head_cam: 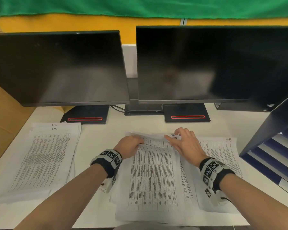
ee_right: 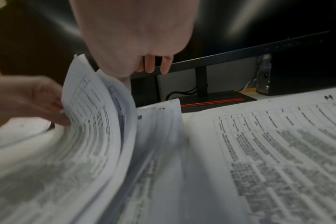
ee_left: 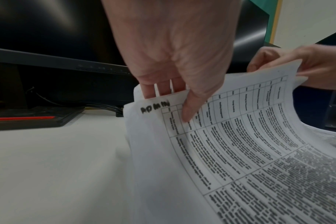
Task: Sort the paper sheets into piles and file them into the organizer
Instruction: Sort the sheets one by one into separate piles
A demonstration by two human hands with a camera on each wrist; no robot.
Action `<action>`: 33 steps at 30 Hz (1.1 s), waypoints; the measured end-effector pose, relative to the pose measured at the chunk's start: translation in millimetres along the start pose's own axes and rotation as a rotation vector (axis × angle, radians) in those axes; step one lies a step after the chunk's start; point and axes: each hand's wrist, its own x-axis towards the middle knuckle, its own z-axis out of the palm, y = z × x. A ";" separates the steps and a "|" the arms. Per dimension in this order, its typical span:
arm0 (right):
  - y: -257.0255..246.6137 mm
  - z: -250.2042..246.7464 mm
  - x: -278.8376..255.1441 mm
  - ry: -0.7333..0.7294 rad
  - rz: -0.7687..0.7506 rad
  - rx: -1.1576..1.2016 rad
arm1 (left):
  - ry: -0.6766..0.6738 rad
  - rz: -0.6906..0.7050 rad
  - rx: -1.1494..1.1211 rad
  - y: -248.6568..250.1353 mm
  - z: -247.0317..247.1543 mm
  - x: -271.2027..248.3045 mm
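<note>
Our left hand [ee_left: 171, 50] pinches the far edge of the top white printed paper sheet [head_cam: 153, 178] on the middle worktop pile; our right hand [head_cam: 186, 143] seemingly pinches it too. Lifting unevenly, we risk dragging lower sheets askew.

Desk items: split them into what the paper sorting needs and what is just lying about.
Needed: middle stack of printed white paper sheets, left pile, right pile, dark blue slotted organizer.
Lying about: two black monitors, brown cardboard box.

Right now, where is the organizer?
In the head view, the dark blue organizer stands at the desk's right edge, beside the right-hand paper pile.
</note>
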 end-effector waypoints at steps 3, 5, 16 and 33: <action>-2.9 -1.2 -2.9 0.089 0.341 0.599 | 0.021 0.000 0.003 -0.6 -0.1 0.8; -4.6 -4.7 -6.0 0.090 0.652 1.019 | 0.022 -0.014 0.007 -1.4 -0.8 1.5; 16.3 0.2 -36.9 -0.331 0.968 1.092 | -0.008 -0.040 0.050 -5.9 -2.0 4.8; 94.2 -47.8 -60.4 -0.514 1.212 -0.102 | -0.023 -0.048 0.070 -5.2 3.2 9.0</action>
